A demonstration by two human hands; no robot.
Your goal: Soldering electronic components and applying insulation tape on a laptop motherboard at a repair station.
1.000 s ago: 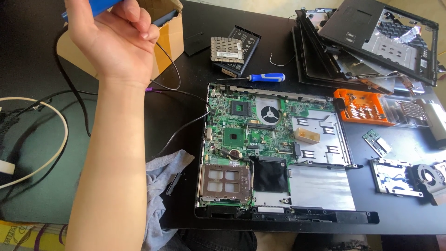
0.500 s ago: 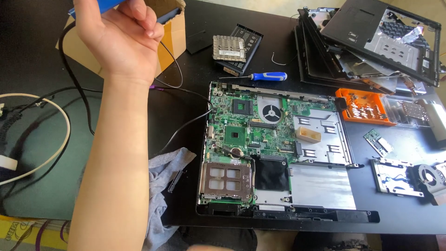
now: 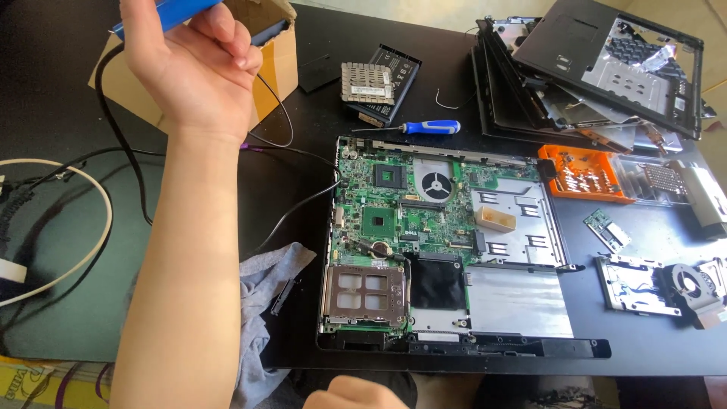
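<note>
My left hand (image 3: 193, 72) is raised at the top left, over an open cardboard box (image 3: 274, 64). Its fingers are closed around a flat blue object (image 3: 176, 10) that runs off the top edge. My left forearm crosses the dark mat from the bottom left. Only a small part of my right hand (image 3: 356, 394) shows at the bottom edge, below an opened laptop base (image 3: 454, 350) with a bare green circuit board (image 3: 386, 220). I cannot see that hand's fingers.
A blue-handled screwdriver (image 3: 424, 127) lies behind the laptop base, next to a black battery (image 3: 390, 76) under a metal plate. Stacked laptop covers (image 3: 606, 68), an orange screw tray (image 3: 587, 174) and a fan assembly (image 3: 685, 284) sit right. Grey cloth (image 3: 261, 303) and cables (image 3: 98, 220) lie left.
My left hand has drifted slightly right and farther up with the blue object. A bit of my right hand has come into view at the bottom edge.
</note>
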